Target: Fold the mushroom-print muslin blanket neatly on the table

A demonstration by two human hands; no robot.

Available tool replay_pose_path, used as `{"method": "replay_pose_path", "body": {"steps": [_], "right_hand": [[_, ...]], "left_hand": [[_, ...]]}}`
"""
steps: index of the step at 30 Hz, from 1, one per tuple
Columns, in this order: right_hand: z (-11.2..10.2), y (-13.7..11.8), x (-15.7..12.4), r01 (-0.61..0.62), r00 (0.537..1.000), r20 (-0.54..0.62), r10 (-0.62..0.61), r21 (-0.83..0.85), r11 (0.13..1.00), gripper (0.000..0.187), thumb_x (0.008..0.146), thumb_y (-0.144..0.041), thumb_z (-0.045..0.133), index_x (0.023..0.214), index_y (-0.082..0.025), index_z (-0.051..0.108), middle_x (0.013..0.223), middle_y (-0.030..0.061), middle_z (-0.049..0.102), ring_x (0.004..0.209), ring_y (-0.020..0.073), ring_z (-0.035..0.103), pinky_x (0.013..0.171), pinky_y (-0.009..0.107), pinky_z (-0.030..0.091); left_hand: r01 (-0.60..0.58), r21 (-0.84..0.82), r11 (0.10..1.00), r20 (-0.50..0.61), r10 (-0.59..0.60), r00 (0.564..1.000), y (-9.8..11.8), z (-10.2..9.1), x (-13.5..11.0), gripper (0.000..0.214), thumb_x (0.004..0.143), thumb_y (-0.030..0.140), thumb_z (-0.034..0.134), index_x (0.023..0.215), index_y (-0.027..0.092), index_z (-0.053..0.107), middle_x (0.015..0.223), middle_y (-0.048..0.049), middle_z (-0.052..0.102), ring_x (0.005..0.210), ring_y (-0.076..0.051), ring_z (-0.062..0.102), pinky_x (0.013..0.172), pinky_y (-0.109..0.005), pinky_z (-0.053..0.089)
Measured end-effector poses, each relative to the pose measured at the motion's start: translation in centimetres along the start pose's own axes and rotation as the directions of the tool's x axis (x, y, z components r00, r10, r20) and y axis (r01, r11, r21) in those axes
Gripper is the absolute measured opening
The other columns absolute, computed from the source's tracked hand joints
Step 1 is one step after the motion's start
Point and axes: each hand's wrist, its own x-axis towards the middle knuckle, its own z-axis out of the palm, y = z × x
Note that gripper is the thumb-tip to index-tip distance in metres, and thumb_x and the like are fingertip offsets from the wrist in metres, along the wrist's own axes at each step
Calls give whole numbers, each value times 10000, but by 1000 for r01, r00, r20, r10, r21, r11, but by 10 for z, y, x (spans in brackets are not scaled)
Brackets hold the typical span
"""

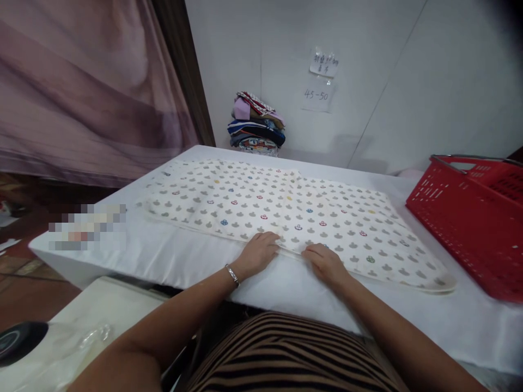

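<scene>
Here, the patterned cloth (278, 204) lies spread flat on the white-covered surface (163, 256), its near edge towards the person and a red basket (461, 223) standing to its right. The left hand (259, 255) and the right hand (326, 264) touch that near edge, a little apart from each other, fingers bent over it, though whether either one is pinching the fabric I cannot tell. Beyond the far side rises a stack of folded fabrics (256, 125).

We believe this is a textile workroom: we see fabric (281, 209) spread on a table (163, 256) at the dial's centre, folded cloths (256, 128) at twelve o'clock, handwritten signs (317, 97) at one, a basket (457, 218) at three.
</scene>
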Motion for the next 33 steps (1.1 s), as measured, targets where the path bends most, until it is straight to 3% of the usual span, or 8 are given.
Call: {"method": "replay_pose_path", "body": {"steps": [5,11,16,19,27,33], "right_hand": [[4,1,-1,14,1000,25,-14,-15,1000,246,894,-163,429,1018,-192,640,961,79,646,868,196,567,744,315,479],[1,-8,2,14,995,-98,-16,-22,1000,252,880,-107,410,947,-175,643,932,90,649,846,189,568,728,310,477],[3,-19,1,98,995,-16,-98,25,995,227,858,-115,427,963,-180,618,924,83,632,835,186,563,705,303,471],[5,-23,-1,75,997,7,-75,15,997,211,859,-169,456,1027,-176,585,990,96,616,882,202,555,735,326,464],[17,-25,5,27,998,-60,-37,-169,985,184,864,-123,453,948,-179,606,878,77,626,782,193,556,675,308,447],[25,-13,-4,73,995,-56,-82,-152,986,279,822,-65,411,963,-194,615,870,68,639,753,194,572,656,312,462]], "left_hand": [[-55,73,996,14,54,998,1,0,7,273,932,169,352,833,152,606,1165,-63,575,1150,-206,454,919,-368,404],[-108,27,994,-122,111,986,5,-6,-9,188,899,104,385,882,155,565,1157,-85,572,1172,-198,447,957,-371,397],[-92,-26,995,-154,87,984,8,-7,-17,194,894,95,365,851,170,539,1038,-70,604,1036,-166,521,920,-355,429],[-78,-41,996,-164,70,984,8,-5,-18,204,898,97,345,834,175,522,1002,-61,611,989,-160,541,920,-359,428],[-30,56,998,-130,37,991,5,2,-14,251,903,96,295,914,197,524,845,-16,623,821,-152,588,962,-405,402],[-38,70,997,-20,40,999,9,5,-19,185,872,87,381,941,166,533,998,-68,623,1089,-176,520,1010,-384,339]]}}
